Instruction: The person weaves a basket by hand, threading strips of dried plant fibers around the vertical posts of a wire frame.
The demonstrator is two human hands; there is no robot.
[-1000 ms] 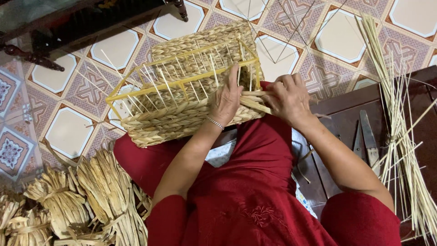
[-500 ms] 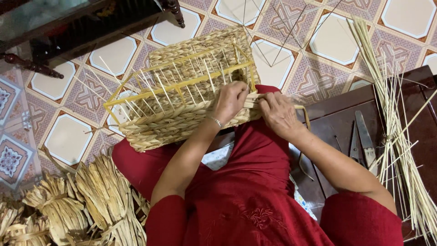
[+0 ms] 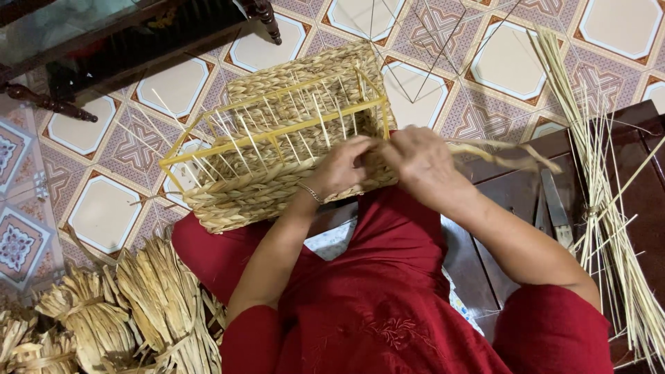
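A half-woven straw basket (image 3: 277, 149) on a yellow wire frame (image 3: 277, 135) rests on my lap, tipped on its side with thin upright stakes showing. My left hand (image 3: 343, 170) presses against the woven side near the basket's right end. My right hand (image 3: 419, 163) sits just beside it, fingers closed on a flat braided straw strand (image 3: 502, 152) that trails off to the right over the dark wood.
Bundles of dried straw (image 3: 131, 312) lie at the lower left. A sheaf of thin pale reeds (image 3: 603, 194) lies on a dark wooden piece (image 3: 644, 173) at right, with scissors (image 3: 554, 208) beside it. Patterned floor tiles (image 3: 104, 208) surround me; dark furniture (image 3: 138, 41) stands at top left.
The basket has shifted slightly in my lap. My right hand has pulled the straw strand out to the right, and both hands now meet at the basket's right end.
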